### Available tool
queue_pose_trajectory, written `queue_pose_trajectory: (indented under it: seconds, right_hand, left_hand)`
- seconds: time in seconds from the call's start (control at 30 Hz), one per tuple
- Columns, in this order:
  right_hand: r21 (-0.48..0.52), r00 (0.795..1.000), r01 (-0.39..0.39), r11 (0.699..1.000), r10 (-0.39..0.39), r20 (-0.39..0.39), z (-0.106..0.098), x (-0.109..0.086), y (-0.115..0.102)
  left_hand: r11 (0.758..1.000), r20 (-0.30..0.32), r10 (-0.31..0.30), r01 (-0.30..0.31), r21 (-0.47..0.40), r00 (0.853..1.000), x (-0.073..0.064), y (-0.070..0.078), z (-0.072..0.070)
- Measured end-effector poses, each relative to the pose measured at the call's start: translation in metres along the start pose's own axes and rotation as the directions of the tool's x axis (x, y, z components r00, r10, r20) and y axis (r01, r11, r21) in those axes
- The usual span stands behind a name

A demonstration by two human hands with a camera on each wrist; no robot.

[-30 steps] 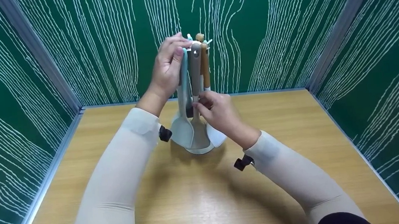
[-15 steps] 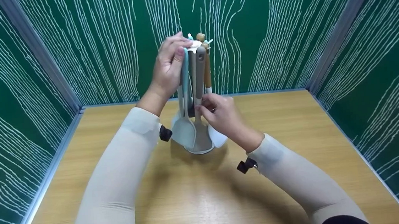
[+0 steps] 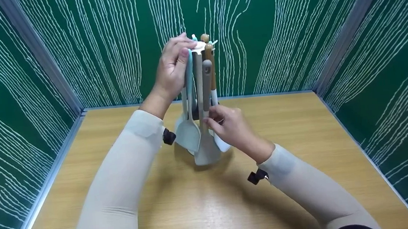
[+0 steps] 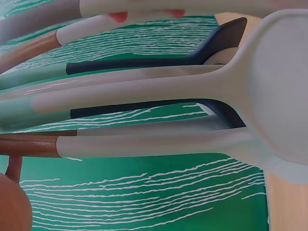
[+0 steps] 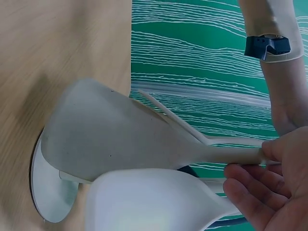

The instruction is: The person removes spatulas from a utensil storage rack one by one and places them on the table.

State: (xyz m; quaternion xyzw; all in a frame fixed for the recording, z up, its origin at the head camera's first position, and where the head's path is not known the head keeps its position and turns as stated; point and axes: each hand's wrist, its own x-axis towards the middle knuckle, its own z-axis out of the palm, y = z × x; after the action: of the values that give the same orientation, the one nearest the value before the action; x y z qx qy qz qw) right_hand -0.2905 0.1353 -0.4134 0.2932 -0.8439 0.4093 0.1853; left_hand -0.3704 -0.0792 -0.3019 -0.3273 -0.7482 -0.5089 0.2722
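In the head view, my right hand [image 3: 232, 125] pinches the neck of a grey turner [image 3: 207, 152] between thumb and fingers. The turner is nearly upright, its grey handle top below the other handle tops, its broad blade in front of the rack's base. The right wrist view shows this blade [image 5: 120, 130] beside a white utensil head [image 5: 149, 202]. My left hand [image 3: 174, 60] grips the top of the utensil rack [image 3: 199, 46], its thumb against a turquoise-handled utensil [image 3: 189, 70] with a pale head. Its fingertips behind the rack are partly hidden.
Wooden-handled utensils [image 3: 210, 66] hang on the rack's right side. Dark-necked utensils with green handles [image 4: 139, 65] show in the left wrist view. The rack's round base [image 5: 57, 192] stands on a wooden table [image 3: 211, 208], walled by green panels [image 3: 274, 32] with white lines.
My right hand has drawn the grey turner down and toward me, away from the rack's top. Its handle top has dropped below the rack's rim. My left hand has stayed in place.
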Motion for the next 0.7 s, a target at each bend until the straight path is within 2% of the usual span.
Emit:
queue_pose_trajectory:
  seconds: [0.37,0.7]
  right_hand:
    - [0.009,0.992,0.124,0.992,-0.124,-0.007,-0.014,-0.017,-0.002]
    - [0.01,0.991,0.129,0.992,-0.129,0.031,-0.03,-0.028,0.004]
  left_hand:
    - [1.0,0.005,0.002,-0.002,0.025,1.0,-0.001,0.001,0.001]
    - [1.0,-0.002,-0.004,0.004,0.019,1.0,-0.001,0.0,0.001]
